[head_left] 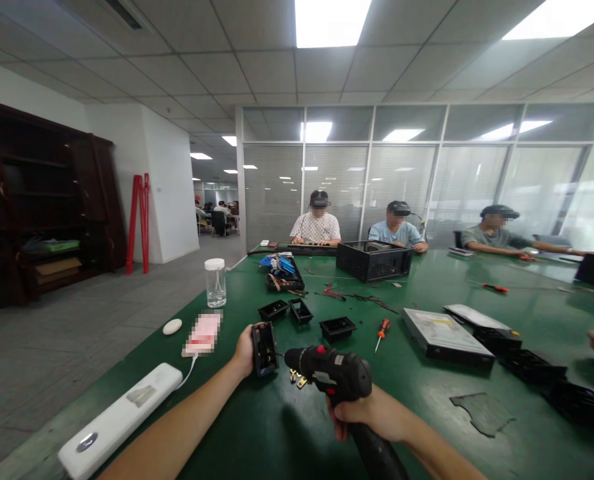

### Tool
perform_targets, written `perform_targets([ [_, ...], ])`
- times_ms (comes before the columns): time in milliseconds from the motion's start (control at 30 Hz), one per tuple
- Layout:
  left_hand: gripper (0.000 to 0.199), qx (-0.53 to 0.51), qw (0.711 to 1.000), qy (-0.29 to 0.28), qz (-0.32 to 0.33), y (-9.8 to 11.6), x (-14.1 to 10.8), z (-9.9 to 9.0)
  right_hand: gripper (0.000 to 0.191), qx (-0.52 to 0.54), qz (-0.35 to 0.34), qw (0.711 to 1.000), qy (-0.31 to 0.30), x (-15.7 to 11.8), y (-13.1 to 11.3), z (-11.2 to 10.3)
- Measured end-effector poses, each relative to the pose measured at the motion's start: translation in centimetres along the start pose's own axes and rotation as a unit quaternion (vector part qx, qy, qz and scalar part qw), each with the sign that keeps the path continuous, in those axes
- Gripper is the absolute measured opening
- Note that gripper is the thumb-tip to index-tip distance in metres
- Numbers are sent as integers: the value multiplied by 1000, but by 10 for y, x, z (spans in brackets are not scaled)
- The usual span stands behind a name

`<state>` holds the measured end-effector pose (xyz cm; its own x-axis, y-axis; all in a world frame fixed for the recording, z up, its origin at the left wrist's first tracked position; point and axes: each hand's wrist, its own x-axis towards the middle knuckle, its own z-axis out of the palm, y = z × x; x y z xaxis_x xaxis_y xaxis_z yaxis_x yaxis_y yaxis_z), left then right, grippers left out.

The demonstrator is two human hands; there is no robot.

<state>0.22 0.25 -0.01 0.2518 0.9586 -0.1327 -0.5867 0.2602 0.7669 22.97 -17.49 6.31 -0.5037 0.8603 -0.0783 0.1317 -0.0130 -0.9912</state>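
Observation:
My left hand [245, 351] grips a small black plastic housing [265, 349] by its left side, its open face turned toward me. My right hand [359, 411] is wrapped round the handle of a black cordless drill [334, 371]. The drill points left, its tip close to the right edge of the housing; whether they touch is hard to tell. Small brass-coloured pieces [301, 382] lie on the green table [257, 440] beneath the drill's front. Behind the housing sit three similar black housings [337, 328].
An orange screwdriver [383, 331] and a silver disc drive [441, 333] lie to the right. A white power strip [121, 417], a phone [203, 333] and a clear jar [215, 283] stand left. A black metal case [374, 260] is farther back, near seated people.

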Motion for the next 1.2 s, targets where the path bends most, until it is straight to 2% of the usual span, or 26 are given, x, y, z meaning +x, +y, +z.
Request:
perform_targets([
  [200,34,2,1000,-2,-16,2,-4,5,15,0,0,1000,-6,1,1,-2],
  [600,32,-3,1000,1,-9,2,-5,3,15,6,4,1000,-2,0,1,-1],
  [867,29,-2,1000,-8,6,1,-6,5,16,24,-4,1000,-8,1,10,-6],
  [1200,30,-5,1000,-10,0,1,-6,3,16,9,3,1000,-7,-1,3,-3],
])
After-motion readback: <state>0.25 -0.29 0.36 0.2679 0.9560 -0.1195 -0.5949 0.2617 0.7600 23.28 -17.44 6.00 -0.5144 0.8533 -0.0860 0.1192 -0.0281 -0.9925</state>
